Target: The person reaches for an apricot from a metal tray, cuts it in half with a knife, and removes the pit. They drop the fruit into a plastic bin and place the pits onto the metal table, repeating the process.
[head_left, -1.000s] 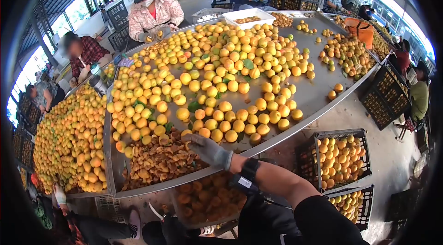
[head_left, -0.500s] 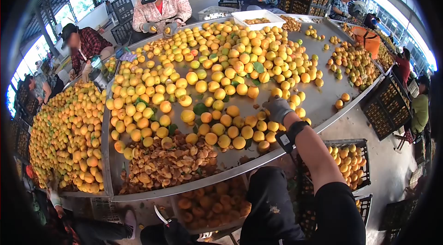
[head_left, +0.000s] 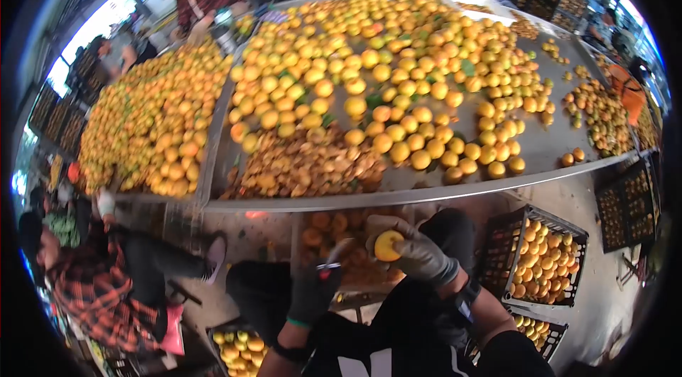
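My right hand [head_left: 419, 253], in a grey glove, is closed around a yellow-orange fruit [head_left: 388, 246] above my lap. Just left of it, my left hand [head_left: 312, 292], in a dark glove, grips a small knife [head_left: 335, 256] with its blade pointing up towards the fruit. Knife and fruit are apart. Beyond both hands, the metal table [head_left: 341, 199] bears many yellow-orange fruits [head_left: 419, 159] and a heap of split fruit pieces [head_left: 305, 167] near its front edge.
Below the table's edge stands a container of orange pieces [head_left: 341, 224]. Fruit-filled crates [head_left: 543, 256] are at my right, another [head_left: 241, 348] at lower left. A co-worker in a checked shirt [head_left: 99, 299] sits at left; others sit beyond the table.
My right hand has come back from the table to my lap, now holding a fruit. My left hand and the knife have risen beside it. The view has tilted down and turned left.
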`<state>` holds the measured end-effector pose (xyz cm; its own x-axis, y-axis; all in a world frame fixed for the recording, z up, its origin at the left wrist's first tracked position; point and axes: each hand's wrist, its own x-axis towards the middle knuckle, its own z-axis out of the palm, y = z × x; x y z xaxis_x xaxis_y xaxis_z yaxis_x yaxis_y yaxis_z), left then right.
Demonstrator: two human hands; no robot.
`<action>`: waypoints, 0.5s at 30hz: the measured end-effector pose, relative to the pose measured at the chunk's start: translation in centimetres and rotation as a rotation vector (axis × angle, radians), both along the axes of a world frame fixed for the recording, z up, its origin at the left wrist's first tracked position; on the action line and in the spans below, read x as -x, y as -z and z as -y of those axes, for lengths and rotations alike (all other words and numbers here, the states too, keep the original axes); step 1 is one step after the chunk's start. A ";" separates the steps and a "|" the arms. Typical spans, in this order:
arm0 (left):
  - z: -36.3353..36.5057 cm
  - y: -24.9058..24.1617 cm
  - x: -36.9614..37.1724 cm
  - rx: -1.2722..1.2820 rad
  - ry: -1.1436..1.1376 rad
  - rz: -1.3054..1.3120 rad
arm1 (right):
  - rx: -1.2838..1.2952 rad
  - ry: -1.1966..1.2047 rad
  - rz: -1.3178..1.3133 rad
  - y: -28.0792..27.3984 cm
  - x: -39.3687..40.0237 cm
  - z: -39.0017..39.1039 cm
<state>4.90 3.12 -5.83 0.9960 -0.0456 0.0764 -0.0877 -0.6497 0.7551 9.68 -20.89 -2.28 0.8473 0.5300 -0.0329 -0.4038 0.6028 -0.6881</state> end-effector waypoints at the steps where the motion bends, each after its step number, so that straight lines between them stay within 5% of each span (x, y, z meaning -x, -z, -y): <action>1: 1.3 -3.4 0.2 -0.169 0.077 0.016 | 0.077 -0.019 0.007 -0.4 1.3 -1.2; 5: 1.8 -4.5 2.8 -0.316 0.171 0.080 | 0.446 -0.007 0.150 0.2 4.8 -4.3; 8: 1.5 -4.3 4.2 -0.304 0.218 0.119 | 0.410 -0.007 0.118 1.8 6.0 -4.1; 10: 0.9 -5.3 4.0 0.039 0.267 -0.253 | 0.412 0.000 0.131 0.1 6.1 -4.0; 12: 0.1 -5.1 4.6 0.130 0.264 -0.337 | 0.697 -0.073 0.394 -1.3 6.0 -3.6; 15: -0.4 -6.3 5.1 0.263 0.289 -0.442 | 0.667 -0.048 0.355 -1.5 7.0 -3.8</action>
<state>-0.17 3.48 0.44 0.8859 -0.3558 -0.2976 0.1261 -0.4326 0.8927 2.73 -17.11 -0.81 0.8434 0.5298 -0.0895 -0.1057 0.0003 -0.9944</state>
